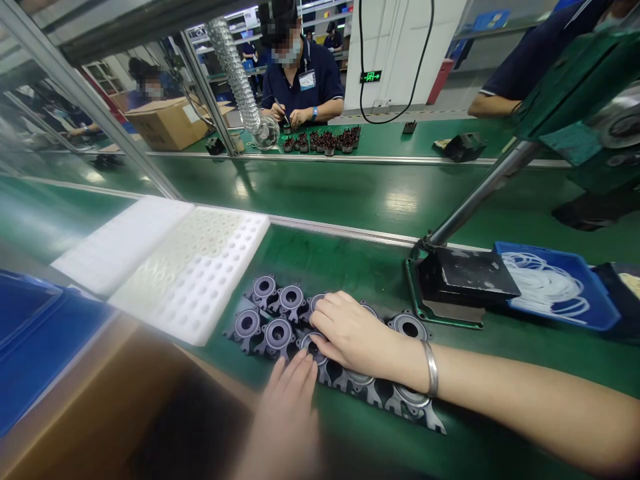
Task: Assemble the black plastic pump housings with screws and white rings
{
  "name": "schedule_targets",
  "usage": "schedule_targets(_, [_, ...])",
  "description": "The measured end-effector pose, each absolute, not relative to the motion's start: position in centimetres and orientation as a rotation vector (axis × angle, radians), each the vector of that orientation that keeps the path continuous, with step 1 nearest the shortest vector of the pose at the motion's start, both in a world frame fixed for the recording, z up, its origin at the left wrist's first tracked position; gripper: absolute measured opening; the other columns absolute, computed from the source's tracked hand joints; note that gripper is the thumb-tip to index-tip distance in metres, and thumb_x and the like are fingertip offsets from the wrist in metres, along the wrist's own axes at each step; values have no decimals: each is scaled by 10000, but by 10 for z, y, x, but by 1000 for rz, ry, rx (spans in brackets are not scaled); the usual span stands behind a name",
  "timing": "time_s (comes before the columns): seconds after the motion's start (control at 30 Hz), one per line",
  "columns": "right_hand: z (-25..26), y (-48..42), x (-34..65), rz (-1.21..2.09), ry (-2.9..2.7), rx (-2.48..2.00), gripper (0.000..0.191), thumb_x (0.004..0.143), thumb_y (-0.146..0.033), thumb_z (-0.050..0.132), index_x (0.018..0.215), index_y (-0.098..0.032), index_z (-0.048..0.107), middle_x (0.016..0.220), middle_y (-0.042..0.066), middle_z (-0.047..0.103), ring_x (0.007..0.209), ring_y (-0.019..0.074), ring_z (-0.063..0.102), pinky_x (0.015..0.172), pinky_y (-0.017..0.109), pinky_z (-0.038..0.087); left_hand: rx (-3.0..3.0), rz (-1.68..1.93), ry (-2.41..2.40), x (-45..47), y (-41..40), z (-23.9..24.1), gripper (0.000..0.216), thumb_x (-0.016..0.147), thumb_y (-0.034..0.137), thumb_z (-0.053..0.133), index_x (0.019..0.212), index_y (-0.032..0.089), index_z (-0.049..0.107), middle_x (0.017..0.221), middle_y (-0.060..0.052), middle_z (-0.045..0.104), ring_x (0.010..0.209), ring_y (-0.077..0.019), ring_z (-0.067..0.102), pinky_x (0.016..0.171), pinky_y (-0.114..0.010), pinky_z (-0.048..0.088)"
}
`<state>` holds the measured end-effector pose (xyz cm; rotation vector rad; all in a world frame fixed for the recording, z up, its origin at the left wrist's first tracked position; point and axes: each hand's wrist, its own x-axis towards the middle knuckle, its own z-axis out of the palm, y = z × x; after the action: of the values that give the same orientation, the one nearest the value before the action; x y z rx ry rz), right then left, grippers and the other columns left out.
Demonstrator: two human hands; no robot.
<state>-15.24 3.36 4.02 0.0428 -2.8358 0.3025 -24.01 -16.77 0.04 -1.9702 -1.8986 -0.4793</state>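
Two rows of dark grey metal housings (279, 333) with round bores lie on the green bench. My right hand (350, 333) reaches over the middle of the rows, thumb and fingers curled down at one housing; whatever is between its fingertips is hidden. That hand and wrist cover several housings in part. At the near edge of the rows, my left hand (293, 393) has its fingers stretched out and fingertips by the same housing. The left wrist is blurred. To the left lies a white foam tray (200, 293) with rows of round holes, many holding pale rings.
A green press stand (515, 160) with a black base block rises at right, beside a blue bin (600, 313) of white tubing. A cardboard box (125, 380) and blue tray (45, 333) sit near left. Across the conveyor, a co-worker (305, 80) handles small parts.
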Motion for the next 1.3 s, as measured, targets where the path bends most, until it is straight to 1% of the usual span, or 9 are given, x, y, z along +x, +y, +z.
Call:
schedule_targets(0.1, [47, 35, -145, 504, -2808, 181, 312, 976, -180, 447, 1257, -84, 547, 1033, 123, 617, 1009, 237, 505, 895, 378, 407, -1972, -458, -1878, -242, -167, 1, 401, 850, 58, 415, 1207, 66, 597, 1184, -122, 697, 1205, -238, 594, 1099, -419, 385])
schedule_targets(0.2, [49, 36, -137, 602, -2857, 377, 396, 983, -171, 458, 1372, -100, 470, 1167, 130, 628, 1200, 231, 473, 1022, 389, 361, -1980, -439, -1875, -242, -167, 3, 393, 854, 50, 403, 1186, 63, 613, 1173, -130, 705, 1187, -239, 606, 1065, -416, 400])
schedule_targets(0.3, [48, 38, -133, 583, -2890, 348, 380, 983, -166, 457, 1356, -101, 497, 1230, 153, 622, 1264, 238, 453, 1054, 414, 347, -1955, -438, -1898, -242, -166, 6, 372, 881, 70, 400, 1178, 47, 623, 1177, -143, 709, 1142, -223, 632, 1009, -380, 418])
schedule_targets(0.47, [46, 47, -126, 553, -2884, 253, 352, 987, -174, 441, 1315, -107, 548, 1171, 155, 648, 1209, 245, 493, 1034, 421, 373, -1970, -426, -1988, -242, -163, 15, 367, 922, 128, 406, 1207, 110, 636, 1191, -72, 722, 1091, -178, 659, 904, -326, 405])
schedule_targets(0.6, [48, 48, -111, 532, -2882, 238, 332, 991, -176, 432, 1278, -100, 582, 1171, 162, 639, 1148, 240, 510, 1024, 409, 379, -1975, -388, -2023, -238, -164, 21, 372, 927, 124, 406, 1223, 112, 631, 1221, -71, 710, 1109, -181, 655, 901, -334, 381])
schedule_targets(0.9, [42, 28, -94, 773, -2818, 292, 358, 956, -129, 449, 1296, -88, 553, 977, 104, 677, 1085, 242, 501, 1012, 430, 357, -1919, -379, -2074, -228, -165, 13, 376, 953, 138, 395, 1269, 89, 593, 1278, -106, 675, 1159, -207, 632, 928, -347, 388])
schedule_targets(1.0, [46, 27, -98, 834, -2798, 295, 336, 940, -142, 488, 1264, -119, 572, 1025, 106, 662, 1087, 230, 508, 1004, 416, 370, -1886, -431, -2051, -228, -165, 9, 345, 934, 116, 426, 1226, 92, 609, 1244, -122, 690, 1136, -214, 644, 915, -341, 427])
schedule_targets(1.17, [68, 32, -98, 1023, -2537, 33, 264, 971, -176, 484, 1223, -170, 564, 1083, 100, 634, 1033, 207, 539, 951, 392, 425, -1704, -731, -2130, -225, -168, 21, 302, 945, 111, 439, 1198, 129, 604, 1115, -129, 710, 1007, -218, 683, 865, -347, 530])
schedule_targets(1.3, [76, 22, -95, 1339, -2560, 97, 171, 931, -307, 646, 1050, -184, 632, 962, 53, 648, 909, 181, 577, 862, 329, 469, -1593, -1105, -2421, -216, -168, 35, 270, 979, 159, 423, 1204, 161, 571, 876, -49, 723, 694, -137, 697, 611, -217, 564])
